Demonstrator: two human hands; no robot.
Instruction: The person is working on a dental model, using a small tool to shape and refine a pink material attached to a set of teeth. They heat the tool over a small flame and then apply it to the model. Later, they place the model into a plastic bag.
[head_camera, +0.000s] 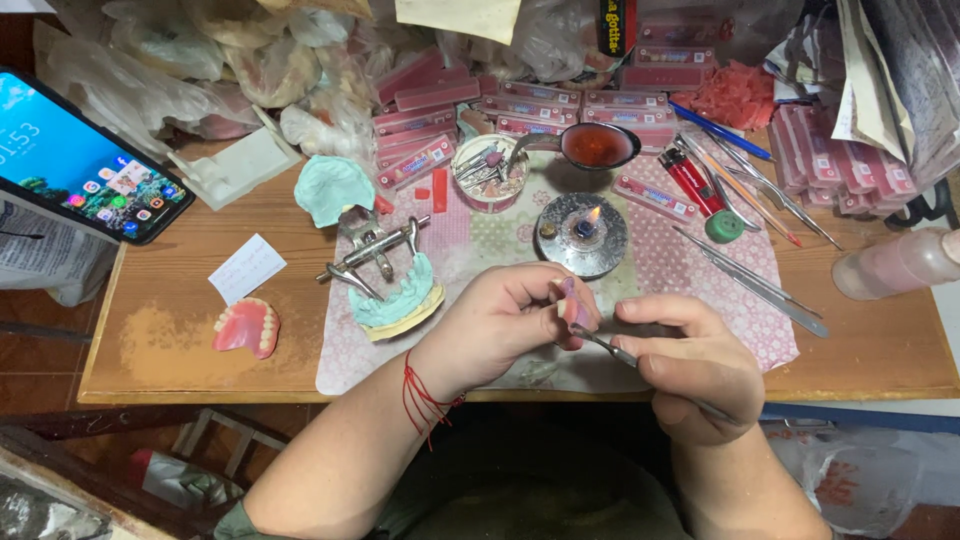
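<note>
At the far left a smartphone (85, 160) is propped with its screen lit, and a pink denture (246, 327) is laid on the wooden table (160, 340). Further right, a metal articulator (385, 270) with greenish casts is set on the patterned mat (700, 280). The left hand (500, 325) is closed, fingertips pinched on a small pink wax piece (574, 310) held above the mat's near edge. A thin metal instrument (620, 355) is gripped in the curled fingers of the right hand (690, 365), its tip touching the piece. The shaping step appears to be in hand. The next move is judged to call for steady, light pressure, perhaps reheating at the small burner (587, 232) behind.
</note>
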